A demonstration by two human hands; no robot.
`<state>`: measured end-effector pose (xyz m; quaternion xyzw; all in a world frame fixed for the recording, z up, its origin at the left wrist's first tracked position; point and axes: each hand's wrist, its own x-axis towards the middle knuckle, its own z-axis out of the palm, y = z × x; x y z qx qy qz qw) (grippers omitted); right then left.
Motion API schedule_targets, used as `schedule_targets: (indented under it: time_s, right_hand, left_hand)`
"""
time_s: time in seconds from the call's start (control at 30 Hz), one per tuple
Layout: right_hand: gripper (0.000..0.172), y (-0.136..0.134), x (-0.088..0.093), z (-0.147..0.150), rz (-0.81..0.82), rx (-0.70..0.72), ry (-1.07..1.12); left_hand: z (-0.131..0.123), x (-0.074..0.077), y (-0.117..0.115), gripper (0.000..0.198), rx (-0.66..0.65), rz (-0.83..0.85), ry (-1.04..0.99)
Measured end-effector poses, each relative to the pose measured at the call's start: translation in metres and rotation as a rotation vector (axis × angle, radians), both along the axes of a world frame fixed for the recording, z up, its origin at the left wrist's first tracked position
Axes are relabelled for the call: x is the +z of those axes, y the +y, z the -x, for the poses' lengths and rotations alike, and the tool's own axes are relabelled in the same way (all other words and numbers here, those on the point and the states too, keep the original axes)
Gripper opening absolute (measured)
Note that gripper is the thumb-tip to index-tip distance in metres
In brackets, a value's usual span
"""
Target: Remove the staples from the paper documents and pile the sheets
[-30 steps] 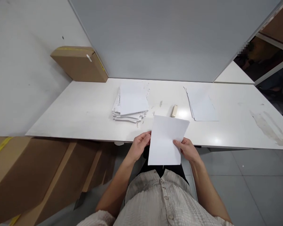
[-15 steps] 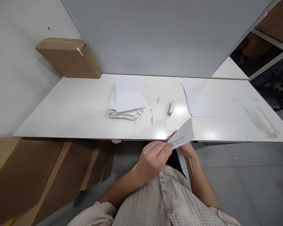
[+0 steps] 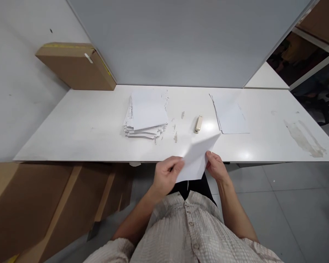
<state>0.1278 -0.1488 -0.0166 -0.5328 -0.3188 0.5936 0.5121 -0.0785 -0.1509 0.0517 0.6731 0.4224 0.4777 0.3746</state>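
Between my hands, at the table's front edge, a sheaf of white paper (image 3: 194,160) is held tilted; I cannot tell how many sheets it has. My left hand (image 3: 167,174) pinches its left side between thumb and fingers. On the opposite side, my right hand (image 3: 216,166) grips the edge with the thumb on top. Beyond the paper lies a small cream stapler (image 3: 199,124) on the table. A thick, uneven stack of papers (image 3: 149,111) sits to the left, and a thinner, neater pile of papers (image 3: 231,115) lies to the right.
The white table (image 3: 93,142) backs onto a grey panel (image 3: 181,40). A closed cardboard box (image 3: 74,69) stands in the back left corner. Large cardboard boxes (image 3: 24,204) are on the floor at my left. Worn patches (image 3: 304,140) mark the table's right end.
My left hand has moved left and the paper has turned to lie broader and flatter between both hands. My right hand's thumb and fingers now show at its right edge.
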Motion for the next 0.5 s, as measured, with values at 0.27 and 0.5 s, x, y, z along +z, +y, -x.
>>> schedule_targets:
  time_s: [0.27,0.5]
  right_hand:
    - [0.03,0.0,0.007,-0.042,-0.089,-0.214,0.065]
    - [0.023,0.015,0.028,0.006,0.029,-0.113,0.33]
  left_hand:
    - [0.053,-0.019,0.052,0.027,0.3,0.406,-0.432]
    - [0.037,-0.062,0.066,0.055,-0.109,0.635,-0.481]
